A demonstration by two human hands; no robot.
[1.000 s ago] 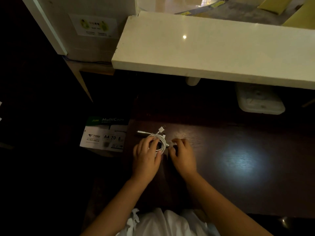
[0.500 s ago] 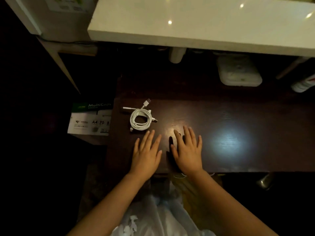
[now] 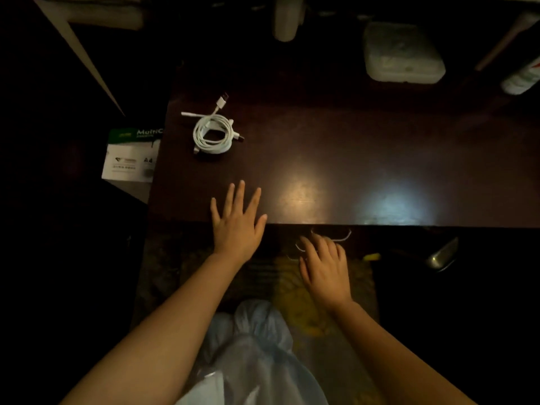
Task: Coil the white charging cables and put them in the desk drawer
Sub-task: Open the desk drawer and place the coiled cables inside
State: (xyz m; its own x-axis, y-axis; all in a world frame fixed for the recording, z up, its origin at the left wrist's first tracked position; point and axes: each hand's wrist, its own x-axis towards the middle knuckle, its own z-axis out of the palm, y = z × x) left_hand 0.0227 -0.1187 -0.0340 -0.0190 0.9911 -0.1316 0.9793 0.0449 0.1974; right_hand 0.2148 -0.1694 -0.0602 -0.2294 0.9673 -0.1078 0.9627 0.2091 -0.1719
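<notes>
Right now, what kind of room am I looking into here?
Probably a dim home or office work corner. A dark wooden desk holds coiled white charging cables, a box of A4 copy paper sits beside it on the floor, and a pale plastic container lies at the back.

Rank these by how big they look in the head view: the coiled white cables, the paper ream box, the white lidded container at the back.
1. White lidded container, largest.
2. Paper ream box, though the desk hides part of it and it sits lower, so this rank is unsure.
3. Coiled white cables, smallest.
</notes>
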